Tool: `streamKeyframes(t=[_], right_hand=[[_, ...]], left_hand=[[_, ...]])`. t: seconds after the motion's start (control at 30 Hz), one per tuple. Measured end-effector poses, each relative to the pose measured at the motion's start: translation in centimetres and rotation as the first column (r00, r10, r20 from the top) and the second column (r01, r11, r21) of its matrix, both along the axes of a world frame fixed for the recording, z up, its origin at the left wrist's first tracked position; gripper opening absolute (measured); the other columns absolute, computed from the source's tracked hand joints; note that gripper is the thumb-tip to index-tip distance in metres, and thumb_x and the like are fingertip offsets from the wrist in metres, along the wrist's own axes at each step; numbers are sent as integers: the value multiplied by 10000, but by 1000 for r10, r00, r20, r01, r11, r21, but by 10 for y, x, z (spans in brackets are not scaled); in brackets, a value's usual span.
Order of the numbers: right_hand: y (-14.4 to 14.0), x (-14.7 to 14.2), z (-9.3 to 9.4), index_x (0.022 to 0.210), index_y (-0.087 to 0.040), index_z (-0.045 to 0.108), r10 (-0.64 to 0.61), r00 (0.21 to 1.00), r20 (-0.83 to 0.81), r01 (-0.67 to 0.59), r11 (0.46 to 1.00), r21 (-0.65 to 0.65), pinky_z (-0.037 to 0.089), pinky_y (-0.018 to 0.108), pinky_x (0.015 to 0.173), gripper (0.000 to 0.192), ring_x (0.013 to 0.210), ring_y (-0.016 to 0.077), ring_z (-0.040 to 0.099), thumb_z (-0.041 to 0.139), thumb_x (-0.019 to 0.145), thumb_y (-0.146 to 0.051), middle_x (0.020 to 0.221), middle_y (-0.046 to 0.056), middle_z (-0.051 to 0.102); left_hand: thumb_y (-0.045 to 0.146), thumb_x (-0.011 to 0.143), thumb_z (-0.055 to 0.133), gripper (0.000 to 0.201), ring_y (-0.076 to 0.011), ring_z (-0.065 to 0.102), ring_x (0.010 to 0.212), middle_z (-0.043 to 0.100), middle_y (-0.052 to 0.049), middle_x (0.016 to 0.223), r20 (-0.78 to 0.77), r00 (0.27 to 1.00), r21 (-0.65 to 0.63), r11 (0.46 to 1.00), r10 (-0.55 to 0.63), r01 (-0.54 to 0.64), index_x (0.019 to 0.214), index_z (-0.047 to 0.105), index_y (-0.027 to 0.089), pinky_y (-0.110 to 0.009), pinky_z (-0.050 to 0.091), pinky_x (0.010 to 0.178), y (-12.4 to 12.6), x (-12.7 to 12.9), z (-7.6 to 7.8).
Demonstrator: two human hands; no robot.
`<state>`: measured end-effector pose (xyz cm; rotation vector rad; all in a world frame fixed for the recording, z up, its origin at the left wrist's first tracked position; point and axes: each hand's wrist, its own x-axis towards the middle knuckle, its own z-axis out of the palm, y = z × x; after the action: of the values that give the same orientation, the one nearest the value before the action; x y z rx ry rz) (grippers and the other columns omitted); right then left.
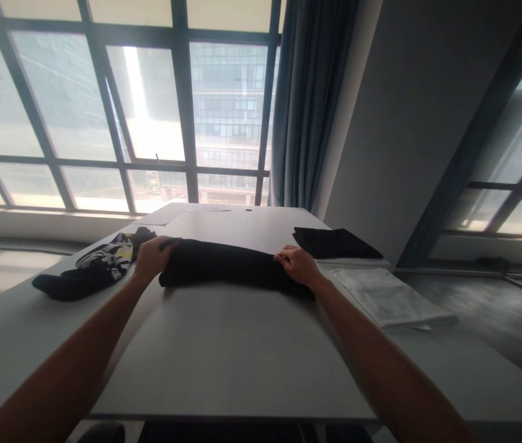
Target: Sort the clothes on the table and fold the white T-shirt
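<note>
A black folded cloth [224, 264], perhaps a garment, stretches between my two hands above the middle of the table. My left hand [154, 257] grips its left end, fingers closed round the edge. At the right end, my right hand [298, 266] pinches the upper edge between thumb and fingers. The cloth sags slightly toward its right side, and its lower edge is close to the tabletop; whether it touches I cannot tell. Its exact kind does not show.
A crumpled black, white and yellow patterned garment [99, 264] lies left on the white table [224, 363]. On the right are a folded black cloth [337, 242] and a folded white cloth [393, 295]. Windows and a blue curtain [309, 104] stand behind.
</note>
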<state>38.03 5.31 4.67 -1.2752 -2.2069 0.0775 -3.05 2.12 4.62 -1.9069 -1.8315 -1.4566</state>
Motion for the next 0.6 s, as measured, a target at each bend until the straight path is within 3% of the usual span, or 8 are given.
streamKeyframes(t=[0.07, 0.13, 0.23, 0.33, 0.4, 0.43, 0.5, 0.6], right_hand=[[-4, 0, 6, 890, -181, 777, 159, 974, -162, -169, 984, -50, 490, 295, 775, 334, 862, 197, 649, 555, 935, -426, 952, 70, 725], [-12, -5, 9, 917, -152, 771, 318, 907, -275, -382, 896, -226, 504, 291, 690, 415, 739, 175, 640, 580, 900, -520, 870, 65, 722], [-27, -33, 12, 1168, -158, 706, 383, 834, -398, -520, 787, -332, 478, 251, 570, 545, 598, 105, 580, 706, 794, -553, 1015, 79, 721], [-32, -74, 13, 1335, -216, 592, 364, 803, -471, -527, 803, -278, 457, 229, 513, 729, 548, 66, 545, 817, 692, -475, 1183, 92, 676], [-24, -97, 18, 1109, -153, 693, 326, 815, -479, -489, 831, -265, 452, 235, 495, 504, 523, 95, 561, 789, 722, -460, 914, 56, 713], [-18, -104, 22, 935, -132, 711, 284, 825, -489, -441, 864, -243, 448, 239, 494, 378, 515, 111, 565, 759, 751, -459, 751, 32, 684], [-3, -111, 35, 709, -139, 651, 162, 801, -577, -317, 931, -179, 448, 243, 499, 336, 514, 132, 567, 686, 808, -459, 559, -6, 584], [8, -114, 62, 737, -159, 618, 41, 601, -798, -224, 967, -119, 484, 259, 527, 312, 574, 149, 584, 618, 846, -451, 573, -16, 583]], left_hand=[[426, 815, 585, 353, -265, 698, 968, 776, -63, 996, 111, 993, 103, 993, 38, -49, 959, 770, 163, -380, 524, 945, -4, -2, 9], [381, 829, 586, 354, -265, 686, 1011, 769, -81, 1025, 241, 970, 151, 986, 31, -69, 1008, 748, 123, -407, 519, 969, -7, 4, 20], [299, 836, 566, 334, -264, 675, 1043, 760, -92, 1080, 239, 959, 143, 982, -151, 119, 1057, 728, 107, -433, 507, 1000, -9, 38, 39], [286, 860, 531, 356, -268, 673, 1076, 738, -76, 1176, 24, 863, -3, 863, -504, 504, 1134, 719, 159, -433, 503, 1019, -12, 89, 61], [341, 883, 537, 409, -286, 638, 1167, 695, -70, 1276, -79, 774, -45, 778, -628, 627, 1240, 678, 202, -454, 471, 1064, -14, 115, 71], [381, 879, 566, 455, -300, 601, 1228, 661, -75, 1334, -114, 765, -28, 772, -634, 635, 1298, 642, 220, -468, 441, 1096, -15, 122, 73], [467, 825, 663, 633, -336, 490, 1350, 561, -98, 1453, -127, 824, 48, 827, -552, 561, 1404, 545, 242, -514, 360, 1155, -17, 124, 67], [559, 639, 823, 1021, -409, 301, 1459, 378, -150, 1582, 35, 928, 65, 927, -371, 368, 1506, 388, 242, -622, 260, 1174, -19, 112, 39]])
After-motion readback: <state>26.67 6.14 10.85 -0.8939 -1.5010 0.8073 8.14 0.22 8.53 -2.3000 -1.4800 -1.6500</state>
